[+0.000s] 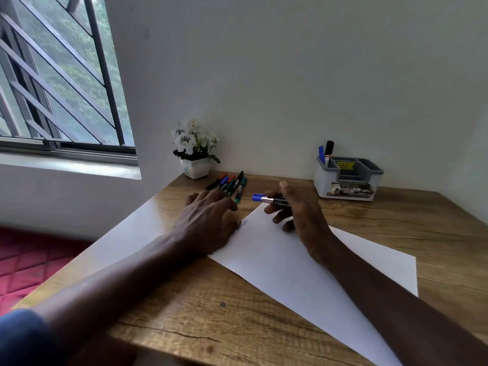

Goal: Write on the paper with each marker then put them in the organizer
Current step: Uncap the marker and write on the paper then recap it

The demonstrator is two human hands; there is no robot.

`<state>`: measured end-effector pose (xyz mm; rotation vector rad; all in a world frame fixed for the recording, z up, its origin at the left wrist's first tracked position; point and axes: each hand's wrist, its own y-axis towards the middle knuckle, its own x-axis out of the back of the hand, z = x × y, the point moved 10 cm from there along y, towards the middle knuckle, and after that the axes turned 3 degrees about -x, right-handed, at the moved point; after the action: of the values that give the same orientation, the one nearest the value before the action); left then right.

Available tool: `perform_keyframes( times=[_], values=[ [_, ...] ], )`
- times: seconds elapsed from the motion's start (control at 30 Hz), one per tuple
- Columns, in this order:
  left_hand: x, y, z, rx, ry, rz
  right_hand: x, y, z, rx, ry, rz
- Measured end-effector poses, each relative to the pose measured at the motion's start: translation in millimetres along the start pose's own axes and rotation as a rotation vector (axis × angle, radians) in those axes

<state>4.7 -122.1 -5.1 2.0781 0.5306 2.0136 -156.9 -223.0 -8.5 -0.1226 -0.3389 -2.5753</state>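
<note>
A white sheet of paper [303, 270] lies slanted on the wooden table [435, 228], with a little writing near its far left corner. My right hand [298, 210] grips a capped blue marker [266, 199] just above the paper's far corner, cap pointing left. My left hand [208, 220] rests flat on the paper's left edge, fingers reaching toward several loose markers [232, 184] lying by the wall. The grey-and-white organizer [348, 178] stands at the back right, with a blue and a black marker [327, 151] upright in its left compartment.
A small white pot of white flowers [195, 151] stands in the back left corner of the table. A barred window [58, 75] fills the left wall. A red quilted surface [31, 260] lies below the table's left edge.
</note>
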Motion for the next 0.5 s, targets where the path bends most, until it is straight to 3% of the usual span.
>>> perform_keyframes(
  times=[0.17, 0.33, 0.5],
  values=[
    [-12, 18, -21, -0.161, 0.031, 0.147, 13, 3, -8, -0.018, -0.033, -0.084],
    [-20, 28, -18, -0.135, -0.163, 0.200, 31, 1, -12, -0.015, -0.136, -0.135],
    [-29, 34, -10, -0.147, -0.204, 0.242, 52, -2, 4, 0.061, -0.014, -0.267]
  ],
)
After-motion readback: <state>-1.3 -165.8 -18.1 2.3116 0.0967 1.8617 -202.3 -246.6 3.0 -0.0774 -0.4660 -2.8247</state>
